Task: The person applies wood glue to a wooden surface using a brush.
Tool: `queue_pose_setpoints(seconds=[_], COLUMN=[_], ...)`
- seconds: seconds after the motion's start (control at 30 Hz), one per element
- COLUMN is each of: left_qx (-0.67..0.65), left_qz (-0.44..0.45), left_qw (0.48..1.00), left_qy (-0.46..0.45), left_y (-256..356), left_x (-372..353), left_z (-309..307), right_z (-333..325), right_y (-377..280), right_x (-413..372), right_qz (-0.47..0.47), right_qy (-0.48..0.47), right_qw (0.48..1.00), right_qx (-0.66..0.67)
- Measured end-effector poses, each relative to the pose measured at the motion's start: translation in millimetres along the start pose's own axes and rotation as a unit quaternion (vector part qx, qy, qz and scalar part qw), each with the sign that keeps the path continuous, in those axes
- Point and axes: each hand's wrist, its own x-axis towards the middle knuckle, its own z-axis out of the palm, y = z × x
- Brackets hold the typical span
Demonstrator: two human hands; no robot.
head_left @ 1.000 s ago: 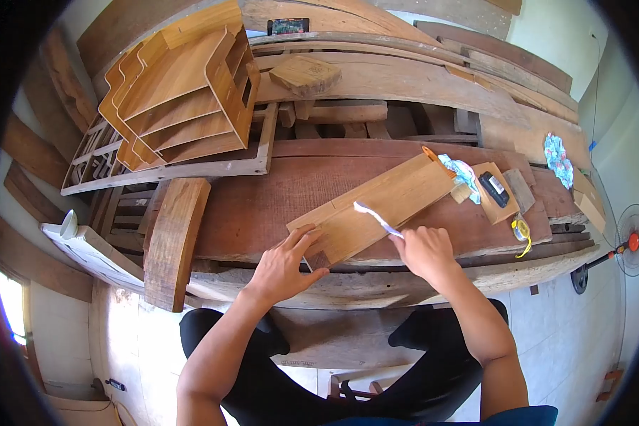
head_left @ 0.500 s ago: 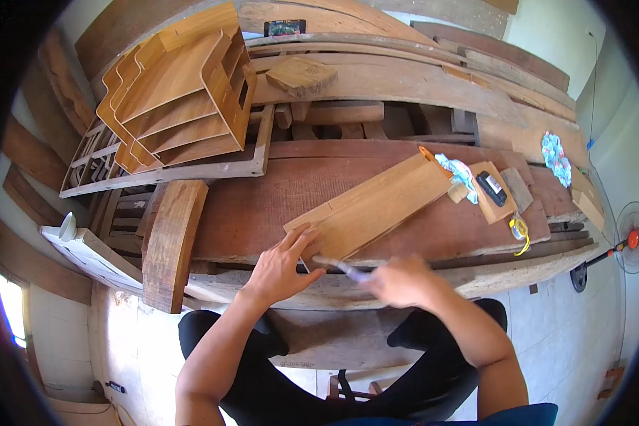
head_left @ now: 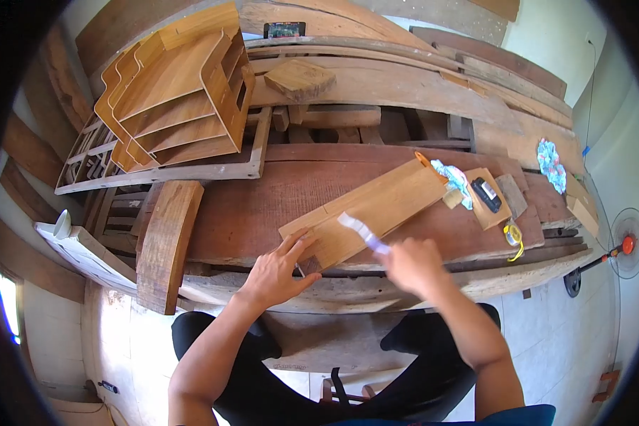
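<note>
Right hand (head_left: pixel 415 266): grip closed round the handle end of a pale brush (head_left: pixel 362 231), finger detail blurred. Brush runs out from the grip toward 10 o'clock, head over the light board (head_left: pixel 383 202); whether the head touches the wood, cannot tell.

Left hand (head_left: pixel 273 277): grip open, fingers spread on the board's 8 o'clock end, thumb out toward 3 by the near corner. No tool in it.

Board lies slantwise on the reddish desk (head_left: pixel 241 184), long axis 8 to 2 o'clock. Its middle sits at 11 from the right grip, 2 from the left. Dark patch on the near corner, beside the left fingers.

At the board's 2 o'clock end: an orange handle (head_left: pixel 422 159) and a crumpled patterned cloth (head_left: pixel 453 183). Just beyond, a black object (head_left: pixel 485 194) on a small wood piece (head_left: pixel 495 215). Yellow tape measure (head_left: pixel 512 233) between 2 and 3 from the right hand.

Thick timber (head_left: pixel 169 245) between 9 and 10 from the left hand; tiered wooden rack (head_left: pixel 170 92) at 11, well apart. Wood block (head_left: pixel 302 78) at 11 from the board.
</note>
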Motion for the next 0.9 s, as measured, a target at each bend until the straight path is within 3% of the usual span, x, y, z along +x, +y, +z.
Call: queue_pose_setpoints(seconds=[0.07, 0.13, 0.2, 0.27, 0.33, 0.37, 0.4, 0.5, 0.53, 0.6, 0.67, 0.73, 0.83, 0.9], left_qx=[-0.001, -0.011, 0.0, 0.001, -0.002, -0.004, -0.006, -0.012, -0.014, -0.003, 0.002, -0.002, -0.008, -0.002], left_qz=[0.004, 0.011, -0.003, -0.001, 0.01, 0.01, 0.01, -0.015, -0.024, -0.007, 0.005, 0.006, 0.002, 0.002], left_qw=[1.0, 1.0, 1.0, 1.0, 1.0, 1.0, 1.0, 0.999, 0.999, 1.0, 1.0, 1.0, 1.0, 1.0], left_qy=[-0.001, -0.002, -0.011, -0.008, -0.003, 0.0, -0.001, -0.029, -0.034, -0.013, -0.001, -0.004, -0.002, -0.001], left_y=[-1, 0, 0, 1, 0, 0, 1, 4, 5, -1, -3, -1, 1, -2], left_x=[1, 0, -3, -1, -1, 1, 3, -1, -1, -1, 1, 0, -2, -3], left_z=[0, -1, 0, -1, -1, -2, -3, -4, -6, 1, 2, 1, -1, 2], right_z=[11, 3, -10, 6, 7, 3, 17, -18, -12, 2, 10, 4, -2, 8], right_y=[-25, -20, 8, 21, -10, -23, -21, 1, 12, 0, -24, -24, 14, 6], right_x=[-13, -13, 7, 10, -9, -15, -16, 4, 9, -1, -17, -22, 9, -5], right_qz=[-0.102, -0.084, 0.034, 0.042, -0.034, -0.093, -0.163, 0.021, 0.011, 0.027, -0.074, -0.098, 0.048, -0.001], right_qy=[-0.133, -0.106, -0.041, 0.037, -0.038, -0.125, -0.099, -0.086, 0.001, -0.007, -0.076, -0.059, -0.007, 0.002], right_qw=[0.985, 0.99, 0.998, 0.998, 0.999, 0.987, 0.981, 0.995, 1.0, 1.0, 0.994, 0.993, 0.999, 1.0], right_qx=[0.042, 0.034, 0.044, 0.0, -0.006, 0.044, 0.022, 0.054, 0.021, 0.005, 0.031, 0.031, 0.007, 0.004])
